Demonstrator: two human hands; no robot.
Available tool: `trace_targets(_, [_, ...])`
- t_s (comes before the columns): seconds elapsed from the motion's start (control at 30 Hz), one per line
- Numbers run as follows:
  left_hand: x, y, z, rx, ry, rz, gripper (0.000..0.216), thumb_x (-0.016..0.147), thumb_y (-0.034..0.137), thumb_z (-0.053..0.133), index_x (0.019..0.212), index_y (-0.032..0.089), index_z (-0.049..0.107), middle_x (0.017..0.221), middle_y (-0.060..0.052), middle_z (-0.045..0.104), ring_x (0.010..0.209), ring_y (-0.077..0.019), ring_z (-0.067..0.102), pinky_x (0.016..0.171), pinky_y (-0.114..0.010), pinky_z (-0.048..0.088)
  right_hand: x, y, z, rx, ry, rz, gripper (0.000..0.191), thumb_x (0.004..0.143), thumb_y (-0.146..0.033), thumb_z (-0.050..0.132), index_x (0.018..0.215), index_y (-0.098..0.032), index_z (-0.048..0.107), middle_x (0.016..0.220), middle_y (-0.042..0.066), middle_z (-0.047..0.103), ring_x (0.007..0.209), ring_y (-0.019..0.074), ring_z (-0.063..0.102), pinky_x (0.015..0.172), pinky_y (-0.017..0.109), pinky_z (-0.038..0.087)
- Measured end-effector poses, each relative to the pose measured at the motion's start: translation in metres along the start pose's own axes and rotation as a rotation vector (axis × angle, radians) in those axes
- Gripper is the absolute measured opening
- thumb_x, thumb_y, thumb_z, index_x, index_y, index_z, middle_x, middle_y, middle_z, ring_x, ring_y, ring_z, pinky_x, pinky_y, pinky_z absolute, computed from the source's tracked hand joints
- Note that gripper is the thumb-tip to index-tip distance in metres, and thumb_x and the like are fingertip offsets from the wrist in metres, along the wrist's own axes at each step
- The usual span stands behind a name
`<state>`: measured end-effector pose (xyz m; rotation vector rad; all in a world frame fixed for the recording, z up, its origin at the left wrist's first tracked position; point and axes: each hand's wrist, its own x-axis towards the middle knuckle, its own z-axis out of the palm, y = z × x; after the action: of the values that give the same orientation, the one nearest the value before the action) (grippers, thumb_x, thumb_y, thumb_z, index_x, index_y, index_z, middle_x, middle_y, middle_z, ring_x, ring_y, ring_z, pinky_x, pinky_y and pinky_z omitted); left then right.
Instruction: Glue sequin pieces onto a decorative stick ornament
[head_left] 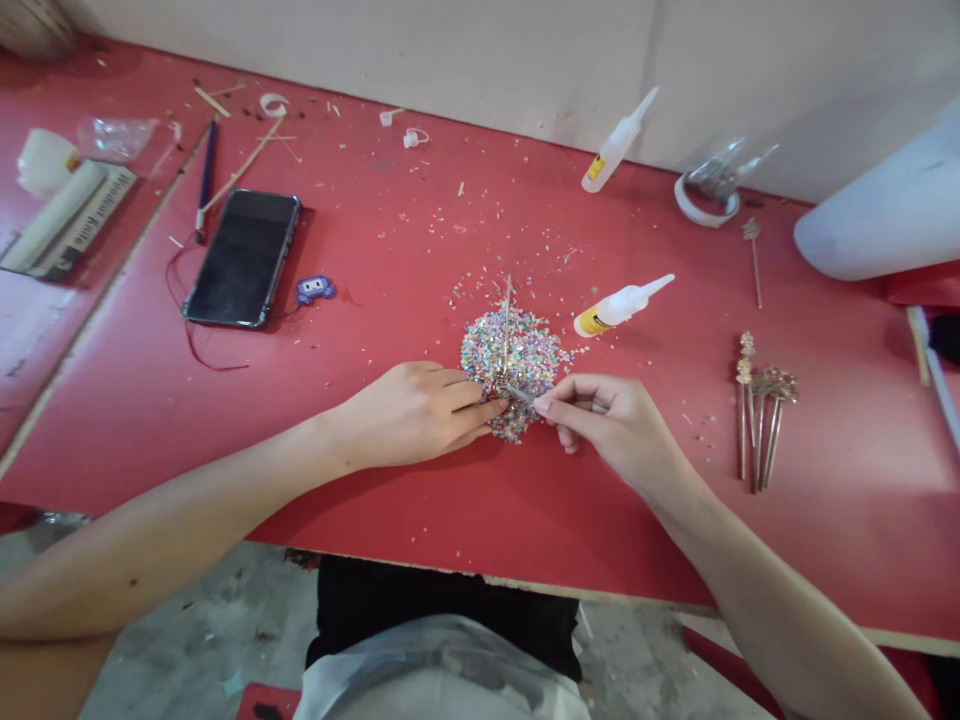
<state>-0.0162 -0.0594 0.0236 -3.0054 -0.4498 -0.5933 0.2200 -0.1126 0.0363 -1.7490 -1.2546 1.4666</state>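
A heap of small glittery sequins [525, 352] lies on the red table [390, 300]. My left hand [420, 412] pinches the lower end of a thin gold hairpin stick [507, 325] that lies across the heap and points away from me. My right hand [611, 420] is closed on slim metal tweezers [519, 393], whose tip meets the stick's decorated end right beside my left fingertips.
A glue bottle [621, 305] lies just right of the heap, another glue bottle [618, 142] near the wall. Several finished gold hairpins [759, 420] lie at right. A black phone [244, 257] and pen [205, 178] sit at left. A tape roll [706, 198] sits far right.
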Motion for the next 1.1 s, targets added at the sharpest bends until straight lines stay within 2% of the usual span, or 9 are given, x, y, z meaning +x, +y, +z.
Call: trace_targets(1.1, [-0.0017, -0.0009, 0.0019, -0.021, -0.005, 0.001, 0.022, 0.096, 0.027, 0.053, 0.110, 0.017, 0.068, 0.068, 0.000, 0.061, 0.060, -0.0112, 0.055, 0.054, -0.024, 0.037, -0.0022, -0.0017, 0.0035, -0.070, 0.004, -0.008, 0.023, 0.078, -0.038, 0.068, 0.068, -0.017, 0.062, 0.047, -0.002, 0.057, 0.043, 0.0087, 0.052, 0.044, 0.020, 0.041])
